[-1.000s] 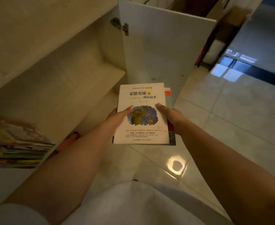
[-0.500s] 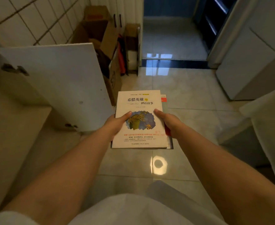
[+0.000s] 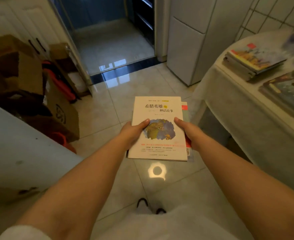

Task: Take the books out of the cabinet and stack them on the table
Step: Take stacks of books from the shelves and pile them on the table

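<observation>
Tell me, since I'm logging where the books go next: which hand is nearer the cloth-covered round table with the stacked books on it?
The right hand. It grips the white paperback book on the side facing the cloth-covered round table; the left hand holds the book's far side, away from it.

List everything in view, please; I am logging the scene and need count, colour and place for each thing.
held books: at least two, cream top cover, red-edged one beneath, over the floor at centre
stacked books: two piles, multicoloured, on the table
table: one, pale cloth, right
cardboard boxes: several, brown, left
cabinet door: one, white, lower left
fridge: one, white, back right
floor: glossy cream tiles
left hand: grips the books' left edge
right hand: grips their right edge
</observation>
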